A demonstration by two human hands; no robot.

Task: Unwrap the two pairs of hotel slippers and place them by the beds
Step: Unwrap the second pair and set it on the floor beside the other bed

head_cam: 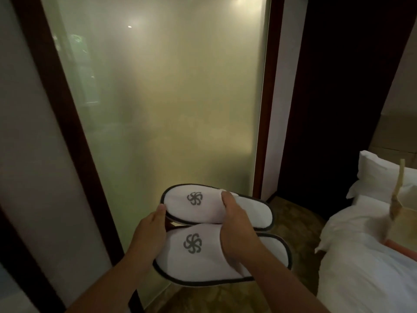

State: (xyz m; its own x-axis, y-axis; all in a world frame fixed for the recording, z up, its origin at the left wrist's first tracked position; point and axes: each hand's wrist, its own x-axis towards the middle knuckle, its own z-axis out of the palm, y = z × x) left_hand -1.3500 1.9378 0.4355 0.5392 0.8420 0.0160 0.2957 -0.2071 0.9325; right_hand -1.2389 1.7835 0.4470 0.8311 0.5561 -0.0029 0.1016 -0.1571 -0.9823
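From the head camera, looking down and forward: a pair of slippers (216,233) is held up in the air in front of the person, in both hands, above the carpet (300,224) and short of the bed (361,256). They are white with dark piping round the soles, and each has a grey pinwheel emblem on the upper. They lie side by side and touching, toes to the left and open heels to the right. The far slipper (203,211) sits a little higher in the picture, and the near slipper (198,260) is closer to the body.

The left hand (149,236) grips the toe ends. Its thumb rests on the rim of the far slipper's toe and the palm lies against the toe of the near one; the fingers go under, out of sight. The right hand (237,229) clasps both slippers across the middle, its fingers curled over the edges of the uppers where the openings begin.

Behind the slippers stands a tall frosted glass panel (158,98), lit yellow-green from the other side and set in a dark wooden frame (268,98). To the right is the bed, made up in white linen with a white pillow (379,175) at its head. A thin tan strip (399,193) hangs in front of the pillow — what it is cannot be told.
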